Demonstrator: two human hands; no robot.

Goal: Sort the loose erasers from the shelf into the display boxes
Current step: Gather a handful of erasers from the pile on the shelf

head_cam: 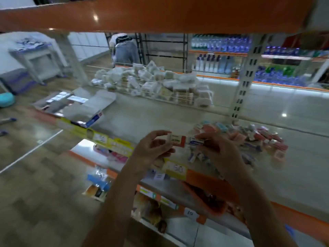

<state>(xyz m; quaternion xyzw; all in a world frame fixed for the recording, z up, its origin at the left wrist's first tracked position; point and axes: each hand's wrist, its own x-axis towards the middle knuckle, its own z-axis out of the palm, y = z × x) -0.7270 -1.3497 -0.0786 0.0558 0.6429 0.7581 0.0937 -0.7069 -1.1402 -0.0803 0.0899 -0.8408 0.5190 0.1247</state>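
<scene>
My left hand [153, 148] pinches a white eraser with a red-orange sleeve [177, 139] above the shelf's front edge. Just to its right, my right hand [219, 148] holds a white eraser with a blue label [195, 140]. A heap of loose erasers [249, 138], pink, red, blue and white, lies on the shelf [151, 120] right of my hands. Two open display boxes [71, 106] lie at the shelf's left end, flaps spread, with a few packs inside. The picture is blurred.
A pile of clear-wrapped white packs [151, 82] fills a wire tray at the shelf's back. An orange shelf [160, 13] hangs overhead, a slotted upright [243, 81] stands to the right. Lower shelves hold goods. A person [124, 49] stands in the far aisle.
</scene>
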